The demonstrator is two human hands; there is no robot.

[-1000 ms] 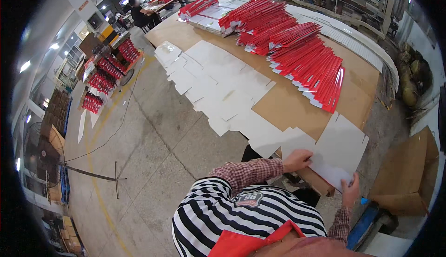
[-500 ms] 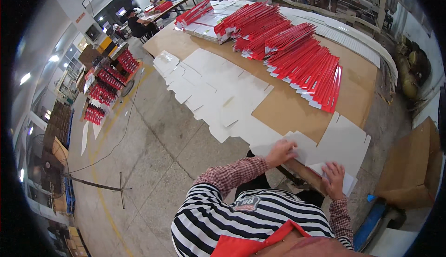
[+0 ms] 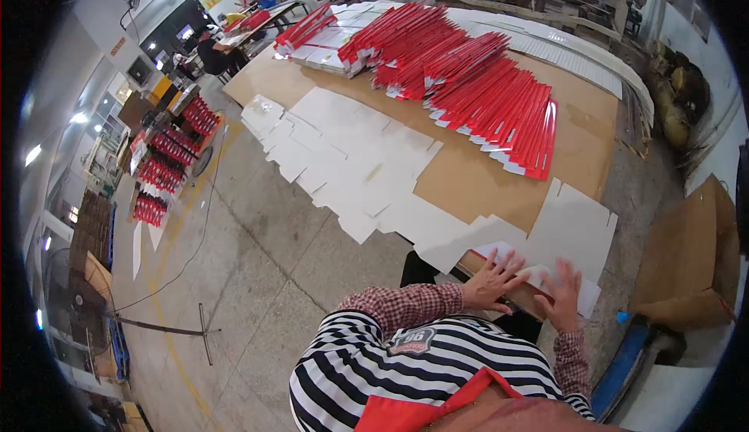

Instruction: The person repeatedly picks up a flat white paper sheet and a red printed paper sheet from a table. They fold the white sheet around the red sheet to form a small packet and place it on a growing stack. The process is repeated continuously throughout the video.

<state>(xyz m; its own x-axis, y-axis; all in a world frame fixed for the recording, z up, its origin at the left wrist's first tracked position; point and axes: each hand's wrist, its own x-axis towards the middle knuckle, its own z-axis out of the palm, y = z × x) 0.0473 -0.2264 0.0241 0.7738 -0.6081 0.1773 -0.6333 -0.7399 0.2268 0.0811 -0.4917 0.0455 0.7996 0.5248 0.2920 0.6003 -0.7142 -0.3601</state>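
Observation:
At the near edge of the table, my left hand (image 3: 493, 281) lies with its fingers stretched out and apart. My right hand (image 3: 562, 299) is beside it, fingers spread and pointing away from me. Both hands rest on or just over a small white piece (image 3: 534, 274) at the table edge; contact under the fingers is partly hidden. A little red shows by a white piece beyond my left fingertips. Flat white cardboard sheets (image 3: 573, 225) with slits lie just past my hands. More overlapping white cardboard sheets (image 3: 351, 147) run along the table's left side.
Many red-and-white folded pieces (image 3: 499, 108) are fanned out across the brown tabletop (image 3: 468, 186). An open brown carton (image 3: 686, 260) stands at right. Loaded racks (image 3: 168, 155) and a fan (image 3: 78, 299) are at left. Another person (image 3: 214, 51) sits far off.
My left hand has come nearer and spread its fingers, baring the table edge and a white piece with red. My right hand's fingers have opened wider. The whole view has shifted slightly.

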